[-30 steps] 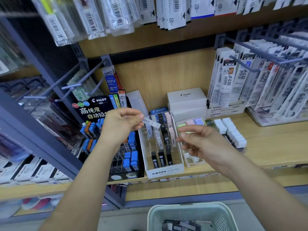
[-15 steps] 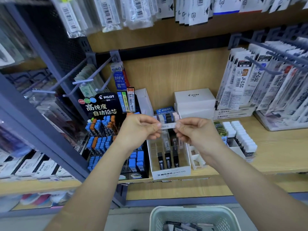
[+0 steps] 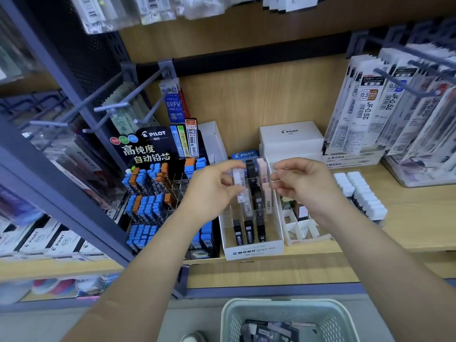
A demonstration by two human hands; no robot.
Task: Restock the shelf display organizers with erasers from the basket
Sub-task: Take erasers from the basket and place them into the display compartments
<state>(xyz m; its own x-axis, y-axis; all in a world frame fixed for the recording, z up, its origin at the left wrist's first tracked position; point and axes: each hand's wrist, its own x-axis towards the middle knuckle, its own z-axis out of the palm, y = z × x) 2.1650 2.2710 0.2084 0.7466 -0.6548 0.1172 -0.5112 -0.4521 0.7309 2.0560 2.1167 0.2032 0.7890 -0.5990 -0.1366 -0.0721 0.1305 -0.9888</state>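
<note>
The white MONO display organizer (image 3: 254, 251) stands on the wooden shelf, and its clear slots hold black, white and pink eraser sticks. My left hand (image 3: 212, 191) pinches a slim white eraser stick (image 3: 237, 180) upright over the organizer's rear left column. My right hand (image 3: 302, 183) hovers just right of the organizer's back, fingers loosely curled, with nothing visible in them. The pale mesh basket (image 3: 283, 308) sits below the shelf at the bottom of the view, with dark eraser packs (image 3: 269, 329) inside.
A black Pilot lead display (image 3: 158, 193) with blue and orange cases stands to the left of the organizer. To the right are a white divided tray (image 3: 303, 230) and rows of white-capped items (image 3: 360, 193). Pilot boxes (image 3: 291, 139) sit behind, and refill packs (image 3: 370, 102) hang on hooks at the right.
Both hands pinched the white stick horizontally half a second ago. My right hand has let go and drawn right. My left hand has turned the stick upright over the organizer.
</note>
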